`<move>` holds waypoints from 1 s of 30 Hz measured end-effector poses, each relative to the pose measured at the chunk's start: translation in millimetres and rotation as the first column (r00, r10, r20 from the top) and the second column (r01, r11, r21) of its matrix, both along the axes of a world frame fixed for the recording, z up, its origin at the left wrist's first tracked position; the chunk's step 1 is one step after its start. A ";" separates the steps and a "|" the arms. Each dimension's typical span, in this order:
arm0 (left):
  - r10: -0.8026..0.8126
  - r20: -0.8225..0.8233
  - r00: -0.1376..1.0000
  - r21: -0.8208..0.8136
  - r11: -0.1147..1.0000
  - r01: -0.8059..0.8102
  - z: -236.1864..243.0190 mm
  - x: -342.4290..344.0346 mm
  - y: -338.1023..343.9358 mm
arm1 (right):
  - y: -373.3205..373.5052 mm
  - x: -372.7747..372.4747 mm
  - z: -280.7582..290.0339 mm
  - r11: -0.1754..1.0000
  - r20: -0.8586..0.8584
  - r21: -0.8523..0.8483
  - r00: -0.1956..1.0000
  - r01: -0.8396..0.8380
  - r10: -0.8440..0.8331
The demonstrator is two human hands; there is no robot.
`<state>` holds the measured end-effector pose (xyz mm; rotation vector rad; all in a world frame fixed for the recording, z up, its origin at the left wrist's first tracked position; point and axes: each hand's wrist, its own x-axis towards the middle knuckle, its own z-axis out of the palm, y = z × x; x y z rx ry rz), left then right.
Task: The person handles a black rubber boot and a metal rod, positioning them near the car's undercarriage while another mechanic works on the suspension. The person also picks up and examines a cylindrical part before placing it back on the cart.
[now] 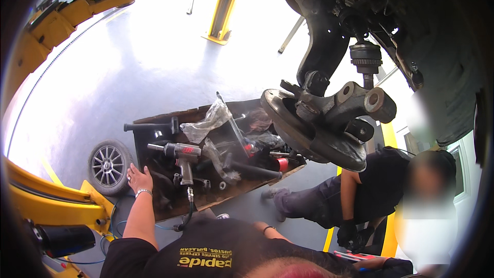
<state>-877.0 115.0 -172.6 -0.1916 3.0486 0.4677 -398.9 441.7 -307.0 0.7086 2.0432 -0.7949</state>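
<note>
My left hand [139, 180] is open, fingers apart, with nothing in it. It hovers beside a wheel with a multi-spoke rim [108, 165] and the near left edge of a dark work tray [200, 202]. A bracelet circles its wrist. Just right of it on the tray lies an air impact wrench [183, 152], a hose [190, 208] joined to its handle. My right forearm [277, 233], with a dark band, shows beside my shirt; its hand is hidden. Above the tray hangs a bare steering knuckle with a brake dust shield [309, 128].
Crumpled clear plastic [208, 121], a long bar [234, 126] and several dark parts lie on the tray. A drive shaft joint [366, 56] hangs upper right. A co-worker with black gloves [349, 236] bends at the right. Yellow lift parts [56, 201] stand at the left.
</note>
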 end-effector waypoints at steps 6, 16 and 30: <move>-0.004 0.016 1.000 0.033 0.999 0.004 3.9 0.3 -0.5 | 12.8 -39.0 9.8 0.980 -0.071 -0.085 0.980 0.181 -0.187; -0.004 0.011 1.000 0.039 0.999 0.003 3.3 1.0 -0.5 | 12.6 -63.2 -24.3 0.984 -0.236 -0.150 0.970 -0.097 0.059; -0.034 -0.010 0.999 0.012 0.999 0.034 -2.9 -1.7 -1.7 | 28.4 -63.5 38.6 0.994 -0.056 0.033 0.993 0.105 -0.103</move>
